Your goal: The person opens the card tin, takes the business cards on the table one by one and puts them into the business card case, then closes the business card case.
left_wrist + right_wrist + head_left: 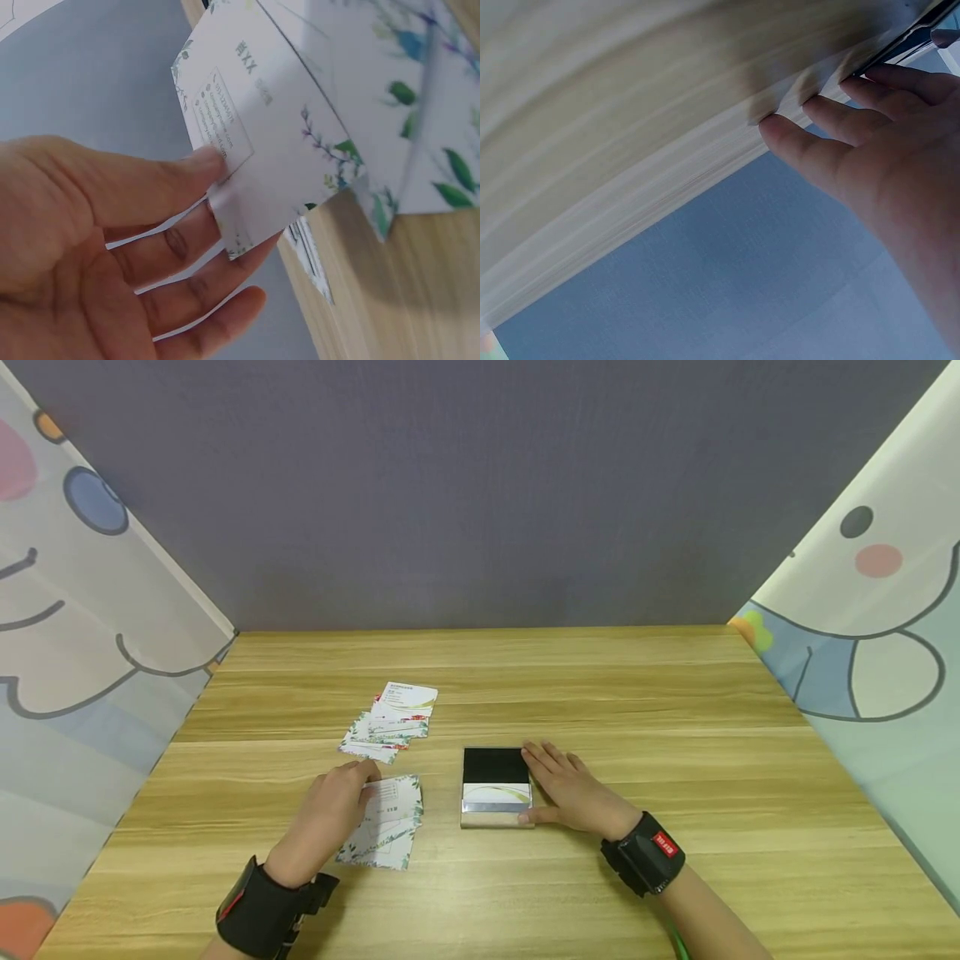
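The left hand (330,810) pinches a white business card (247,112) with a leafy floral border, thumb on its printed face and fingers behind. More floral cards (386,852) lie overlapped on the table just under it. At the middle of the table lies a flat card holder (495,766), black at the back with a pale front edge, and a white card (495,792) with a yellow-green curve shows in it. The right hand (566,789) touches the holder's right side, fingers extended and thumb at its front corner. In the right wrist view, its fingertips (769,126) meet the wooden surface.
A loose fan of cards (386,727), some white with a yellow curve, others floral, lies behind the left hand. The wooden table (637,693) ends at a grey panel (480,493) at the back. Cartoon-printed sheets (862,610) stand along both sides.
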`<state>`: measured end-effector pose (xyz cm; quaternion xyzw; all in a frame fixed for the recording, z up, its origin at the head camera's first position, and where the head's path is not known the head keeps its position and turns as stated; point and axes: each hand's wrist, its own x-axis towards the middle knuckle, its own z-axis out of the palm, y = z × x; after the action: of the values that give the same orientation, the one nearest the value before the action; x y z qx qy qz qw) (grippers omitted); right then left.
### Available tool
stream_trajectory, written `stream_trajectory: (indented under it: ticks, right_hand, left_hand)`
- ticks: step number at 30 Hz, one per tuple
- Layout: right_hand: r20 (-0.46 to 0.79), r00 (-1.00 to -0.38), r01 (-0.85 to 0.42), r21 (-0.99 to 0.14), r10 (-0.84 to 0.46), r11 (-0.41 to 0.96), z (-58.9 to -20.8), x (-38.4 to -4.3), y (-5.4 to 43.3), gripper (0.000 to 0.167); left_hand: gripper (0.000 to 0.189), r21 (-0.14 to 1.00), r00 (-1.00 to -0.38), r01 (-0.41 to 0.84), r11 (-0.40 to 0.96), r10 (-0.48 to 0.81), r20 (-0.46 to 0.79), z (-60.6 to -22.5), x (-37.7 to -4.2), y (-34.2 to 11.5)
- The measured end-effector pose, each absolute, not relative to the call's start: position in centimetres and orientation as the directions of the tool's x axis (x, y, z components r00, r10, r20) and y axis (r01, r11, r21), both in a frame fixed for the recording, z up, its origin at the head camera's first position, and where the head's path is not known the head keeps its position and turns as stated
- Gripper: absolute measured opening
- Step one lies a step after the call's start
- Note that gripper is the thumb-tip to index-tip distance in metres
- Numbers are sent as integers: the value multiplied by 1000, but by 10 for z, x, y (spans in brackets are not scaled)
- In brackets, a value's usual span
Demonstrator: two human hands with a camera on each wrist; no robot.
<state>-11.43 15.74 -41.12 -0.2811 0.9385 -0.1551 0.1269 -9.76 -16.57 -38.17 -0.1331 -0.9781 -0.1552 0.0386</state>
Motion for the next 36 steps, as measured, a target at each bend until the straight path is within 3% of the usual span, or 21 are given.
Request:
stream_trajectory:
  ticks: [11,20,36]
  right_hand:
    - [-156,-810,-484,-367,-565,795,-411,-115,157,89]
    - [-166,-810,-477,-371,-562,797,-409,-114,156,89]
    - [-162,-813,-481,-353,-559,803,-411,-113,156,89]
  left_hand:
    - [12,328,-959,281,902,254,123,-371,-102,-148]
    - [12,337,-920,385,859,331,208,-367,-107,-123]
    - [6,418,-868,496,761,436,237,-371,-125,-83]
